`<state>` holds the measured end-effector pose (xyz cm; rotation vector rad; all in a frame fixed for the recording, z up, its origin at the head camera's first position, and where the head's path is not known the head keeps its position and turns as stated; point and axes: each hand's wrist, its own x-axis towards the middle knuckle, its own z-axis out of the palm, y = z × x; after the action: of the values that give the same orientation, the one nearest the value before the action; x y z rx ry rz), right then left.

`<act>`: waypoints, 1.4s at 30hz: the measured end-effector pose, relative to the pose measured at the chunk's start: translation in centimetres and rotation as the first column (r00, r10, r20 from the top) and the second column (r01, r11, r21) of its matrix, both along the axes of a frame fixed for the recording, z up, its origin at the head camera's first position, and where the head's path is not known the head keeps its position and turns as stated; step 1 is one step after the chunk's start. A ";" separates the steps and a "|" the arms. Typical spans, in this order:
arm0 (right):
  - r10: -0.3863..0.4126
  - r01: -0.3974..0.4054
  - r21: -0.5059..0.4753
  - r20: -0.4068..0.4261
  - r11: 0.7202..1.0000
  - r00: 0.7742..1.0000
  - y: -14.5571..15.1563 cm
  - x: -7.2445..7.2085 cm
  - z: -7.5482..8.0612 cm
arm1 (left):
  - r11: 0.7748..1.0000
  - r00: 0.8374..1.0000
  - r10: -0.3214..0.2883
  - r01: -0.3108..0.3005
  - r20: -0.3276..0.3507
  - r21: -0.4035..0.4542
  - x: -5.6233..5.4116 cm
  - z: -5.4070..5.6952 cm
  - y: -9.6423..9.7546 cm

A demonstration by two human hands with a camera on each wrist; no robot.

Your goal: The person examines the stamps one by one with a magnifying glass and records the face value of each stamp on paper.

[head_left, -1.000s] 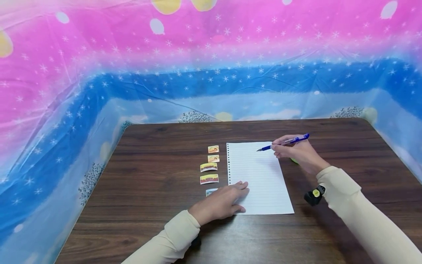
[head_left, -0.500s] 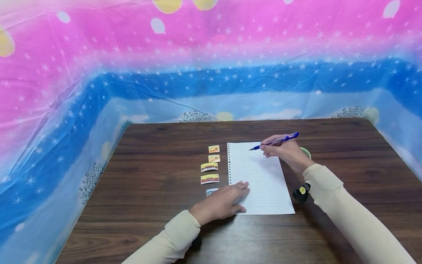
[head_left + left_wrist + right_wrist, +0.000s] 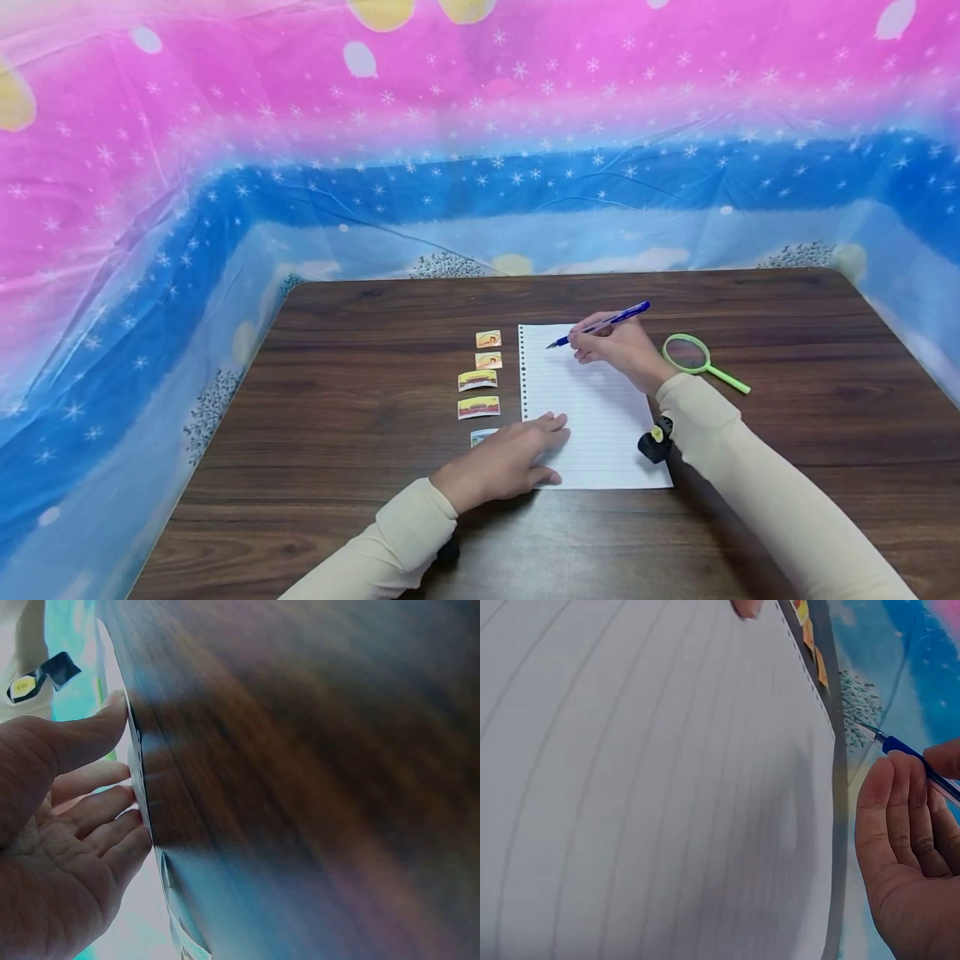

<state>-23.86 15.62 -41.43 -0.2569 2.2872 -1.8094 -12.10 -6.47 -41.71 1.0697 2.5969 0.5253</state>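
1. Nearest, at the bottom of the head view, my pale sleeves [image 3: 787, 500] come in from the lower left and lower right; a small black device [image 3: 655, 443] sits at my right cuff.
2. Just below the middle, my left hand [image 3: 502, 465] lies across the lower left edge of the sheet of paper [image 3: 600, 454], fingers fairly straight and relaxed, gripping nothing. The left wrist view shows the fingertips and thumb against the sheet's edge.
3. The paper is right of centre, lined, with a row of holes down its left side.
4. Left of those holes, five small picture cards [image 3: 478, 407] run in a column; the lowest is partly covered by my left hand, and the second and third from the top sit very close together.
5. Over the upper part of the sheet, the fingers of my right hand [image 3: 622, 348] pinch a blue pen [image 3: 628, 314], its tip pointing left and down. In the right wrist view the tip stands clear of the paper.
6. Right of my right hand, a green magnifying glass [image 3: 708, 368] lies on the dark wooden worktop [image 3: 337, 375], handle toward the lower right.
7. Farthest, a pink and blue cloth [image 3: 450, 187] with snowflakes fills the top of the frame.
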 end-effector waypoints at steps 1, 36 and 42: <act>-0.003 0.003 0.000 0.006 1.000 1.000 -0.2 0.0 -0.1 | 1.000 1.000 0.000 0.000 0.000 0.000 0.0 0.0 0.0; -0.007 0.005 0.100 0.014 0.995 1.000 -2.1 0.4 -2.2 | 1.000 0.999 -0.015 0.014 -0.033 -0.014 0.0 -0.1 -0.1; 0.003 -0.005 0.103 0.019 0.995 1.000 -2.1 0.4 -2.3 | 1.000 1.000 -0.013 0.013 -0.026 -0.014 0.1 -0.1 -0.1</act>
<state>-23.48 13.50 -43.73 -0.2255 2.3566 -1.6781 -12.02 -6.58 -41.77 1.0957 2.6107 0.4923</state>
